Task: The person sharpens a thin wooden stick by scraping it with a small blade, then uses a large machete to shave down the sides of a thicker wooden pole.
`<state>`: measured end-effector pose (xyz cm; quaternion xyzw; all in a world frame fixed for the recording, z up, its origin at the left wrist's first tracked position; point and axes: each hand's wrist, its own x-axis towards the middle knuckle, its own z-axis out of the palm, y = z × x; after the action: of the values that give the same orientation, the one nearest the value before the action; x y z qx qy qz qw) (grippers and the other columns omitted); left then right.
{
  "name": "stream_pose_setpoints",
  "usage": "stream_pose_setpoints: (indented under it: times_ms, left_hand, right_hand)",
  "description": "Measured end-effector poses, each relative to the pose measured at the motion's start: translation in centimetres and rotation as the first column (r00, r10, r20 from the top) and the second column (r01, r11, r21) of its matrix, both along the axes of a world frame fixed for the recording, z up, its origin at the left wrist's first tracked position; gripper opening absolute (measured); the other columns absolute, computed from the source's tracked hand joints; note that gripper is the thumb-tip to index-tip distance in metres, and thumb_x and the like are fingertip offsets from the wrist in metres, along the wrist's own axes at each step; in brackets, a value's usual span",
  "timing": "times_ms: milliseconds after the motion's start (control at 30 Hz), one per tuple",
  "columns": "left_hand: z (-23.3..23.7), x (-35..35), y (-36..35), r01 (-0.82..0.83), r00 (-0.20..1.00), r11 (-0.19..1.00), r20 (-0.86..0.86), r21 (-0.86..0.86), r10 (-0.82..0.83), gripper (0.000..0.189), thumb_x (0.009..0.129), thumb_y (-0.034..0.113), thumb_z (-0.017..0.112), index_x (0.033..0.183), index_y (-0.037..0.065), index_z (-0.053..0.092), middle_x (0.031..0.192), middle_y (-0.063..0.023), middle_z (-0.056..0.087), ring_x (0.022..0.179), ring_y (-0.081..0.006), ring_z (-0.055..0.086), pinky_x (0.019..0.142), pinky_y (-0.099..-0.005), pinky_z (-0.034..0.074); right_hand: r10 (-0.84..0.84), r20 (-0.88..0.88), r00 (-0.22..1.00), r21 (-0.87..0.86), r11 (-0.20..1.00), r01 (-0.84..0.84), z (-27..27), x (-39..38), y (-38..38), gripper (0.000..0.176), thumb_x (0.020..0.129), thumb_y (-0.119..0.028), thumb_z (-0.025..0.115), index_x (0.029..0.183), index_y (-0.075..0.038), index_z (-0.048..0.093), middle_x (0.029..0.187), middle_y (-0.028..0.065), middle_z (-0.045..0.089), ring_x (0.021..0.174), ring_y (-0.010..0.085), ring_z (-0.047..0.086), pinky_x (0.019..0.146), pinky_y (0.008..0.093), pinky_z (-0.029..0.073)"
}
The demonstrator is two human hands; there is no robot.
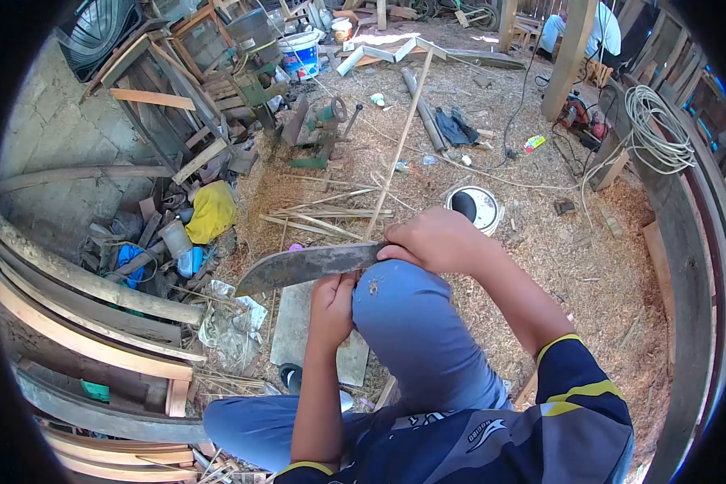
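Note:
My right hand (431, 242) is wrapped around the handle of a machete (310, 266), above my raised knee. Its dark, worn blade points left and lies across the top of my left hand (331, 310). The fingers of that hand are closed beside the knee, on the near end of a long, thin wooden strip (399, 149). This strip reaches forward from under the blade, over the floor. Where blade and strip meet, the contact is partly hidden. More thin strips (331, 218) lie on the ground in front of me.
A flat grey board (290, 327) lies under my left hand. Ahead are a white round lid (480, 208), a green metal machine (319, 133) and a paint bucket (300, 55). Coiled cable (657, 129) hangs at right. Another person (601, 32) sits far back. Shavings cover the floor.

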<state>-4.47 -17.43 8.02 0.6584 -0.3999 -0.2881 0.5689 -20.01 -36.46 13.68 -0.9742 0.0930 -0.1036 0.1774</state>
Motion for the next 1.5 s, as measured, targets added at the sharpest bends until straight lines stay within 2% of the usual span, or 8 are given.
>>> stream_pose_setpoints:
  times_ms: [233,667,767,867,967,1067,1267,1500]
  left_hand:
    - [-0.5,-1.1,1.2,-0.102,0.975,0.994,0.193,-0.036,0.107,0.032,0.106,0.022,0.054,0.093,-0.004,0.066,0.077,-0.0146,0.064,0.073,-0.0259,0.061,0.071,-0.0396,0.047]
    - [-1.4,0.0,1.0,-0.074,0.977,0.996,0.196,-0.042,0.081,0.031,0.105,0.021,0.053,0.091,-0.003,0.067,0.078,-0.0179,0.065,0.075,-0.0319,0.061,0.073,-0.0408,0.047]
    - [-0.7,0.7,0.7,-0.015,0.996,0.998,0.087,0.054,0.011,0.031,0.106,0.02,0.054,0.094,-0.004,0.07,0.08,-0.0052,0.067,0.078,-0.0135,0.059,0.072,-0.0317,0.048]
    - [-0.4,0.9,1.1,0.014,0.991,0.998,0.129,0.064,-0.022,0.033,0.105,0.021,0.053,0.087,-0.004,0.065,0.073,-0.0175,0.063,0.072,-0.033,0.06,0.071,-0.0414,0.046]
    - [0.0,0.4,1.3,-0.037,0.971,0.999,0.236,-0.008,0.038,0.035,0.105,0.022,0.052,0.084,-0.004,0.063,0.072,-0.018,0.061,0.067,-0.0341,0.056,0.069,-0.0423,0.044]
    - [-0.5,0.7,1.5,-0.016,0.98,1.0,0.2,0.005,0.015,0.033,0.106,0.021,0.052,0.085,-0.002,0.062,0.068,-0.0115,0.057,0.063,-0.0254,0.052,0.063,-0.0385,0.041]
    - [-0.5,0.5,4.3,0.028,0.984,0.993,-0.176,0.118,-0.007,0.03,0.109,0.018,0.051,0.085,0.002,0.06,0.07,0.004,0.047,0.063,-0.0062,0.043,0.055,-0.027,0.031]
    - [-1.8,0.4,3.9,0.06,0.986,0.998,-0.158,-0.002,-0.059,0.024,0.109,0.019,0.049,0.091,0.005,0.057,0.07,0.0066,0.043,0.056,-0.0037,0.035,0.051,-0.0223,0.025]
  right_hand:
    - [-0.03,0.061,0.998,0.045,0.999,0.027,-0.9,-0.5,-0.2,0.05,0.105,-0.052,0.05,0.091,-0.008,0.07,0.078,0.0185,0.071,0.076,0.0433,0.07,0.071,0.0541,0.055]
    - [0.012,0.044,0.999,0.063,0.998,-0.014,-0.6,-0.1,-0.1,0.052,0.105,-0.052,0.05,0.091,-0.006,0.069,0.08,0.0193,0.071,0.077,0.0437,0.07,0.071,0.0539,0.054]
    - [0.023,0.048,0.999,0.047,0.999,-0.026,-0.4,0.2,0.1,0.051,0.105,-0.051,0.051,0.091,-0.006,0.07,0.079,0.0191,0.071,0.077,0.0437,0.07,0.071,0.0535,0.054]
    - [0.041,0.054,0.998,0.03,0.999,-0.043,-0.5,0.3,0.1,0.051,0.105,-0.051,0.05,0.091,-0.006,0.07,0.079,0.019,0.071,0.076,0.0435,0.07,0.072,0.0532,0.054]
    - [0.04,0.048,0.998,0.018,0.999,-0.041,-0.6,0.2,0.1,0.049,0.105,-0.05,0.051,0.092,-0.006,0.069,0.078,0.0188,0.07,0.074,0.0431,0.069,0.07,0.0528,0.054]
    - [0.048,0.076,0.996,0.004,0.999,-0.049,-1.0,0.2,-0.1,0.046,0.105,-0.049,0.053,0.092,-0.006,0.066,0.073,0.0188,0.068,0.071,0.0428,0.068,0.065,0.0523,0.052]
    - [0.021,0.076,0.997,0.062,0.998,-0.025,-1.1,-0.3,-0.4,0.046,0.105,-0.048,0.053,0.09,-0.007,0.066,0.075,0.0183,0.068,0.074,0.0428,0.068,0.069,0.053,0.052]
    - [-0.028,-0.013,1.0,0.074,0.997,0.029,-0.6,-0.5,-0.3,0.048,0.104,-0.05,0.053,0.088,-0.007,0.068,0.08,0.0188,0.07,0.079,0.0436,0.068,0.071,0.0543,0.053]
